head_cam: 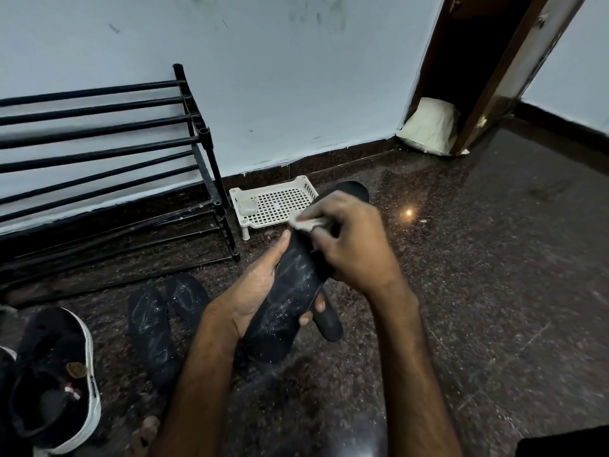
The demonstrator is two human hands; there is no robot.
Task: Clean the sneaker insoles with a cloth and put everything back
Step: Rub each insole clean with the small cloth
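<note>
Insole (290,291) cradled from below in the curled left hand (260,288) above the floor (461,258), long axis running away toward the white basket (276,201), right hand (349,245) pinching the cloth (304,222) onto its far half, next strokes probably due toward the chalky near half.

The shoe rack (99,143) is cut off left; the right hand (349,245) covers most of the cloth (306,224); the white item (246,206) in the basket (273,189) is unidentifiable.

No text can be read; the patch (76,369) on the sneaker (56,380), lower left of the frame, is too blurred.
</note>
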